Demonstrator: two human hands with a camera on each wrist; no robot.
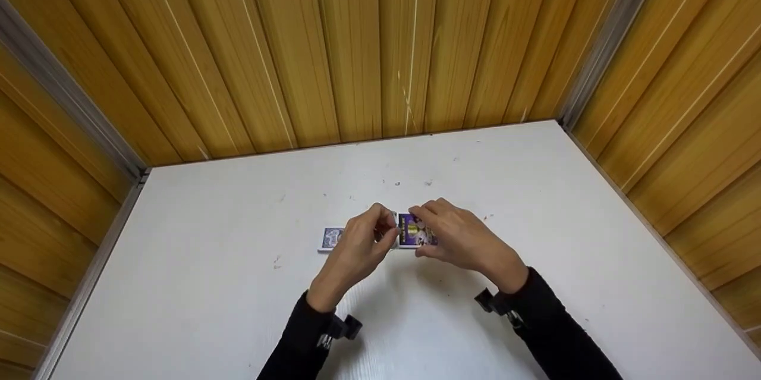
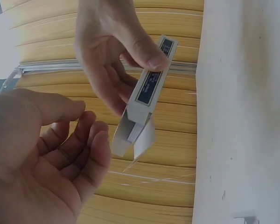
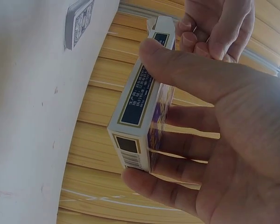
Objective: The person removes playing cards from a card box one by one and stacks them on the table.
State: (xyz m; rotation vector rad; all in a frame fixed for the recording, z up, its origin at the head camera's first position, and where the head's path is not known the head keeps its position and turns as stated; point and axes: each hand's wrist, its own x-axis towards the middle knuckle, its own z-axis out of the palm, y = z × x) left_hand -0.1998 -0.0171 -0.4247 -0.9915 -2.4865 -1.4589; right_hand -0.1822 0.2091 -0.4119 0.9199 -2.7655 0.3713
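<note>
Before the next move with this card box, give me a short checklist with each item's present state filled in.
1. Box held securely: ok. The right hand clamps the card box between thumb and fingers.
2. Box end open: ok. The left wrist view shows the flap hanging loose and card edges inside.
3. Left hand free to act: ok. The left hand sits at the open end with fingers curled, its grip holding nothing visible.
4. Box off the table: ok. It is held above the table, not resting on it.
5. Loose cards out of the way: ok. The cards on the table lie to the left, apart from the box.
6. Cards all seated inside: cannot tell.
</note>
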